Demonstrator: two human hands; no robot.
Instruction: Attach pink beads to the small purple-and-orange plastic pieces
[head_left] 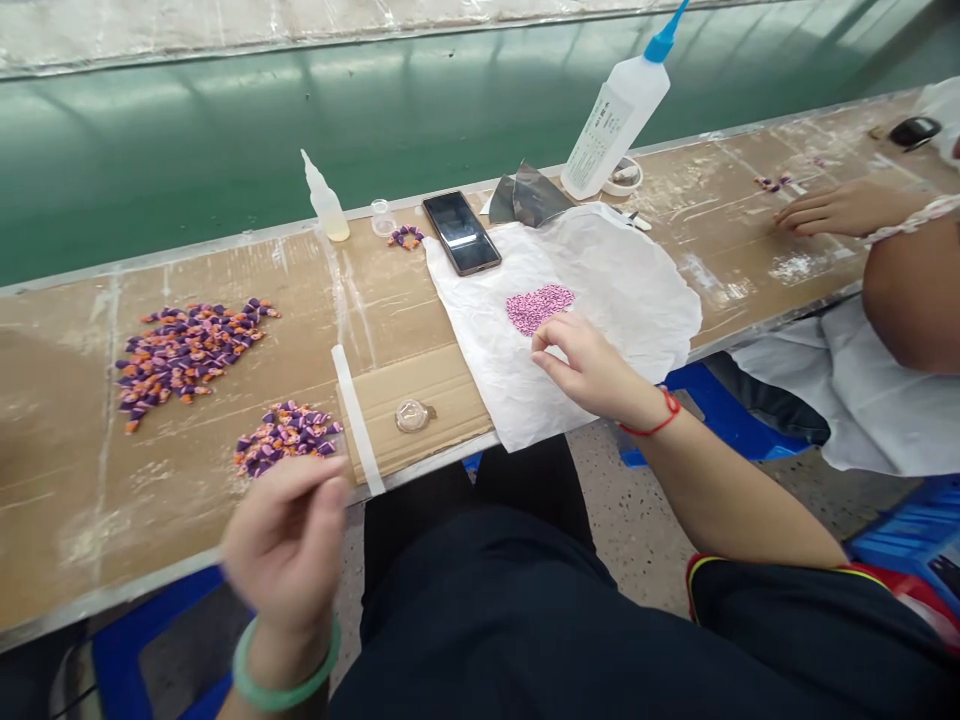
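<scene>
My right hand [585, 365] reaches over a white cloth-like sheet [645, 270]. Its thumb and index fingertips are drawn together at the near edge of a heap of tiny pink and dark beads [541, 308]; anything between them is too small to make out. Slightly blurred, my left hand [289, 540] is at the table's front edge with fingers curled in a pinch, its contents hidden. Just beyond it lies a small pile of purple, orange and pink patterned pieces [285, 435]. A clear round dish [412, 415] sits on a cardboard piece [442, 385] between my hands.
A larger patterned-piece pile [187, 355] lies left. Along the back are a small dropper bottle [327, 205], a phone [461, 232], a ring of pieces [406, 237] and a tall blue-tipped bottle [615, 120]. Another person's hand [832, 210] rests on the table at right.
</scene>
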